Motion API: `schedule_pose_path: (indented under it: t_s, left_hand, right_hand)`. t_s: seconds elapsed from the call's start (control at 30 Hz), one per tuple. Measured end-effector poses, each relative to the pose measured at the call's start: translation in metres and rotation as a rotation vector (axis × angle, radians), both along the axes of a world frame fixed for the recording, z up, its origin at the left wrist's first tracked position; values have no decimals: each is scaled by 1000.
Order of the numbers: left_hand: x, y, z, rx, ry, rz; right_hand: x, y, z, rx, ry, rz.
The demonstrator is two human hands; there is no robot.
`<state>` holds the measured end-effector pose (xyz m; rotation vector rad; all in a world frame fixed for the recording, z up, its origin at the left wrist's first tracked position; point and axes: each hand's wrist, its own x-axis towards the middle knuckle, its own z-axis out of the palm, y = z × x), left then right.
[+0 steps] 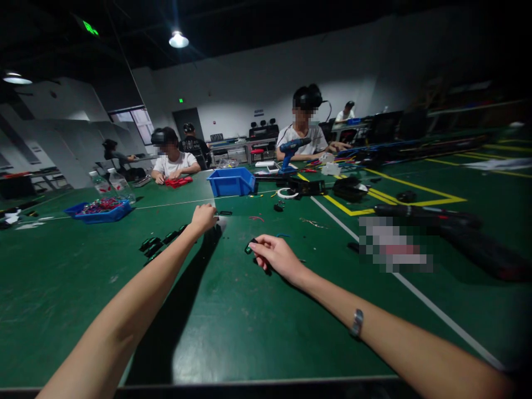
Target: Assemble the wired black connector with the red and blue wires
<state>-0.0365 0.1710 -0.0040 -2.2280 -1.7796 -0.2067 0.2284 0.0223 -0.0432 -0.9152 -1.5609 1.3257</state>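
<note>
My right hand (277, 257) pinches a small black part with a green patch (250, 247) between thumb and fingertips, just above the green tabletop (233, 316). Farther out, my left hand (203, 218) is closed, knuckles up, low over the table; its fingertips are mostly hidden, and I cannot make out what they hold. Just right of it lies a small black rectangular frame (225, 213). Beside my left forearm, several similar black-and-green parts (152, 245) sit in a group, partly covered by the arm.
A blue bin (231, 182) stands beyond my hands. To the left are a blue tray (103, 215) of coloured pieces and clear bottles (120, 185). A blue drill (291, 152) stands at the back; a black power tool (453, 233) lies right. Co-workers (301, 138) sit across the table.
</note>
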Motion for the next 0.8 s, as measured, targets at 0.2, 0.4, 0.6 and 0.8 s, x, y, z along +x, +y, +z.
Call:
schedule_pose_path:
  t_s: [0.2,0.4,0.6,0.8]
  left_hand:
    - [9,16,-19,18,6,3]
    - [19,5,-13,149,-138,-102]
    - [37,-59,15,408,-511,-303]
    - [62,-118,19,496,-805,-396]
  right_hand:
    - [-2,-3,-5,-15,-23,43]
    - [-4,-8,-5,-49,-14,95]
    - [-5,-8,-6,-50,-23,109]
    - [-6,-8,-2,-17,6,87]
